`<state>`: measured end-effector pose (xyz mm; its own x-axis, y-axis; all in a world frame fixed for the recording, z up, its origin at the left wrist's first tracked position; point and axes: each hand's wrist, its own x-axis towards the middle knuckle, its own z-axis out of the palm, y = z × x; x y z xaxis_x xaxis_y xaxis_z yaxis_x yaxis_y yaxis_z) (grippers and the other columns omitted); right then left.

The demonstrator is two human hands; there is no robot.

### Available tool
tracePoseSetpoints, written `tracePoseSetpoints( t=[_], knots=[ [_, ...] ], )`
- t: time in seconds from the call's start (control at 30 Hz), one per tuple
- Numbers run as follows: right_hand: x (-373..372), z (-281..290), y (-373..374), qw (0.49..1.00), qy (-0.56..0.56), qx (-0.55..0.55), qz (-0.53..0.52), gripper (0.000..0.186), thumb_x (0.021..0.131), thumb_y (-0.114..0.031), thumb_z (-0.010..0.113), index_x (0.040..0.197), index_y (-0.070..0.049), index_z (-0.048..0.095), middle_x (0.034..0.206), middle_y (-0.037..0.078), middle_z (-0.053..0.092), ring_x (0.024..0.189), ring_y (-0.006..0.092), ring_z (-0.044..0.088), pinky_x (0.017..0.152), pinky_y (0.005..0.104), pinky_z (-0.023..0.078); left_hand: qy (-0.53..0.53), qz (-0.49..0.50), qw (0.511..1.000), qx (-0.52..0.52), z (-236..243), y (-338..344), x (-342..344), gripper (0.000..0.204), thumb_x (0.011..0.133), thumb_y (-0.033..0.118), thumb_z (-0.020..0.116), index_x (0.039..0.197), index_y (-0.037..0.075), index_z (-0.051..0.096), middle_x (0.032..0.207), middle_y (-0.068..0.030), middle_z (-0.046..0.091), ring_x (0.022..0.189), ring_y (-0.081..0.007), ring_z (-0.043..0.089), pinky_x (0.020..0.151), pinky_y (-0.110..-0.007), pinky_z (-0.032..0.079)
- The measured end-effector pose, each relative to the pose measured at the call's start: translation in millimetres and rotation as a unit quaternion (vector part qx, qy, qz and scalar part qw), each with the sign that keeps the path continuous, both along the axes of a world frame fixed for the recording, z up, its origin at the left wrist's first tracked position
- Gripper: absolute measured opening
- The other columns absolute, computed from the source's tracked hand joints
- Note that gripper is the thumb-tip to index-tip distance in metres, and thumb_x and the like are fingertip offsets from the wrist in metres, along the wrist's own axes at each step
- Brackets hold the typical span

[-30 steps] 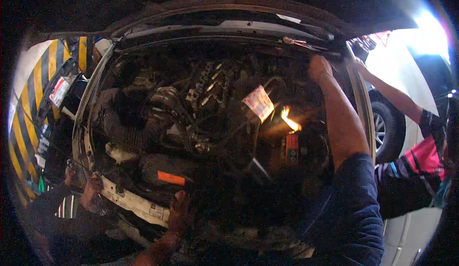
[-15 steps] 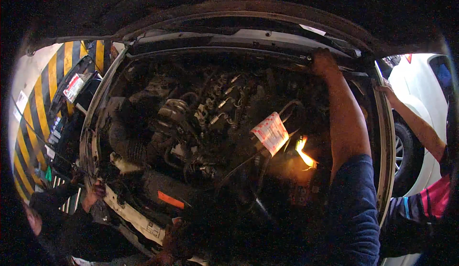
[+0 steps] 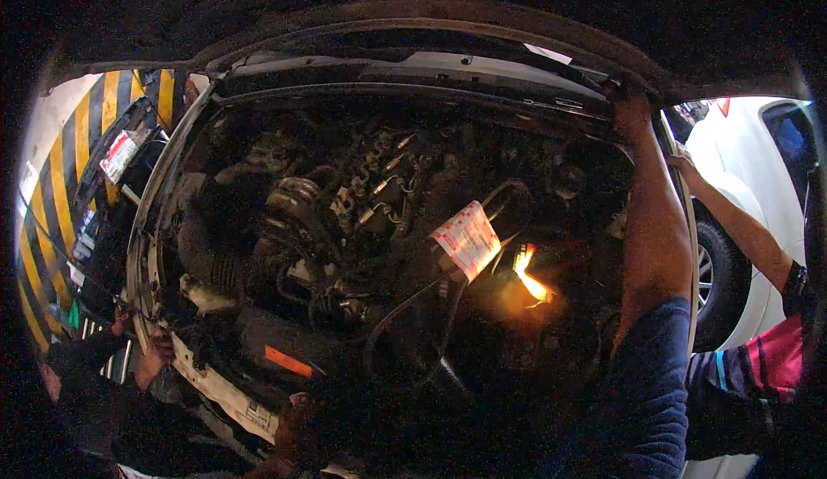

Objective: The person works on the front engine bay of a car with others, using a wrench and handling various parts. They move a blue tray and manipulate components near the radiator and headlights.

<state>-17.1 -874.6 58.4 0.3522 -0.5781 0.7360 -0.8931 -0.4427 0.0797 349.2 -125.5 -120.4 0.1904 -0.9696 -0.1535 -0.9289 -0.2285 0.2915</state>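
"Looking down through the head view, what lies before the person?"

"A dim engine (image 3: 362, 208) fills the middle, under a raised hood. The right hand (image 3: 631, 110) is stretched to the far right corner, by the dark ledge (image 3: 388, 80) below the windscreen."

"Are its fingers gripping?"

"I cannot tell; shadow hides them. What appears to be the left hand (image 3: 297, 423) is low, left of centre, near the pale front panel (image 3: 220, 384). Its fingers are too dark to read."

"Which step is in hand?"

"A reach or brace at that corner, I judge. Any move from there calls for keeping the arm clear of the bright orange glow (image 3: 531, 283)."

"And nearby?"

"A red-and-white card (image 3: 468, 239) among the engine parts, another person's hand (image 3: 680, 160) at the right edge, and a co-worker's hand (image 3: 155, 357) at front left."
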Motion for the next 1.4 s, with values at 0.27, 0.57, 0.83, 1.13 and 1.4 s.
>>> tracePoseSetpoints(
  t=[0.27,0.57,0.83,1.13,1.4],
  knots=[
    [-102.3,37.0,-53.8,0.976,0.060,-0.207,-0.028,0.057,0.091,-0.038,0.051,0.136,-0.005,0.038,0.138,0.020,0.042,0.129,0.0373,0.038,0.108,0.0417,0.030,0.020,-0.037,0.999,-0.025,-20.6,-22.6,2.2,0.054,0.086,0.035,0.057,0.132,0.007,0.047,0.144,-0.0166,0.033,0.136,-0.0345,0.026,0.105,-0.055,0.026],
    [-45.4,41.9,-5.3,0.997,-0.063,0.019,-0.026,0.044,0.090,-0.028,0.048,0.126,-0.003,0.049,0.127,0.023,0.052,0.115,0.0390,0.051,0.099,0.0446,0.040,0.012,-0.028,0.999,-0.012,-13.9,-22.0,0.0,0.054,0.087,0.033,0.057,0.132,0.007,0.046,0.145,-0.0166,0.032,0.136,-0.0347,0.027,0.105,-0.055,0.027],
    [16.5,-30.7,19.1,0.958,0.068,0.270,-0.071,0.050,0.079,-0.029,0.054,0.122,-0.005,0.054,0.124,0.022,0.054,0.112,0.0359,0.054,0.095,0.0445,0.045,0.000,-0.005,1.000,0.004,-3.8,-5.6,-0.2,0.054,0.087,0.032,0.057,0.133,0.006,0.045,0.145,-0.0166,0.032,0.136,-0.0349,0.027,0.105,-0.054,0.027],
    [62.7,-36.4,19.7,0.975,0.097,0.182,-0.079,0.041,0.075,-0.028,0.054,0.109,-0.006,0.063,0.112,0.021,0.061,0.108,0.0343,0.057,0.096,0.0429,0.045,0.002,-0.015,1.000,-0.001,-4.6,-12.0,0.2,0.054,0.087,0.030,0.056,0.134,0.006,0.044,0.145,-0.0166,0.032,0.136,-0.0351,0.028,0.105,-0.053,0.027],
    [75.7,-9.5,62.0,0.952,0.128,0.268,-0.072,0.040,0.077,-0.027,0.053,0.109,-0.004,0.063,0.116,0.022,0.059,0.108,0.0361,0.057,0.094,0.0430,0.047,-0.005,-0.027,1.000,-0.002,-1.4,-21.6,1.9,0.054,0.088,0.029,0.056,0.135,0.006,0.043,0.146,-0.0166,0.032,0.136,-0.0353,0.028,0.105,-0.053,0.028]
  ],
)
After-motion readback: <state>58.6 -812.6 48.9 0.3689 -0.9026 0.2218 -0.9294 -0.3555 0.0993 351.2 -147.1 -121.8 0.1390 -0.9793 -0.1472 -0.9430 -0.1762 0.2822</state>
